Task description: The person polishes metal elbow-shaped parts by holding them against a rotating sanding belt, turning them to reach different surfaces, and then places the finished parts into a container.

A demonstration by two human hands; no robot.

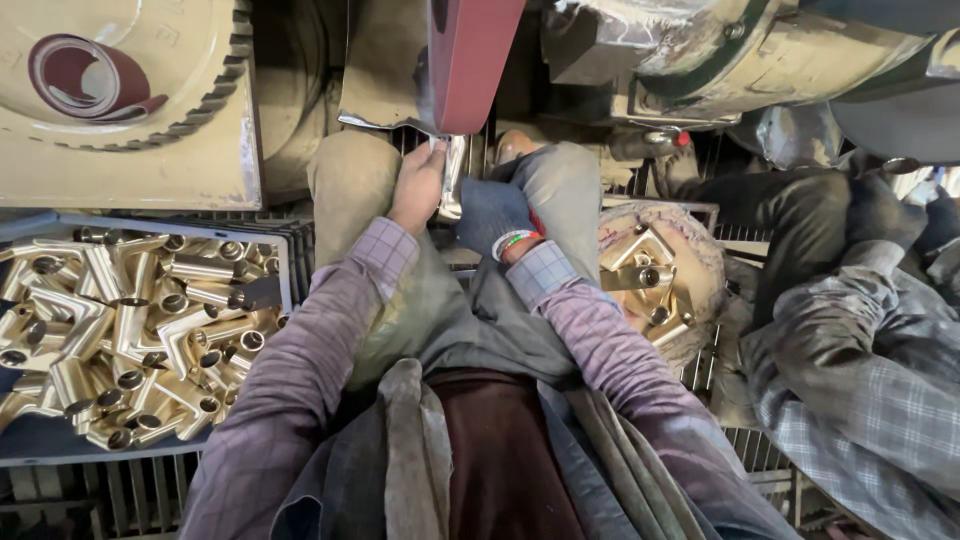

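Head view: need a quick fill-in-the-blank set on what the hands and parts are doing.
1. Both hands press a shiny metal piece against the dark red sanding ____.
2. The right hand wears a dark ____; the left hand is bare.
3. The tray on the person's left is piled with ____-coloured pipe fittings.
4. More fittings sit in a sack on the person's ____.

Missing words: belt; glove; brass; right

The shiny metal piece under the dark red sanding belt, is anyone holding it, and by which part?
Yes. The shiny metal piece is held from both sides: the bare left hand grips its left edge, and the right hand, in a dark cloth, holds its right side, below the dark red sanding belt.
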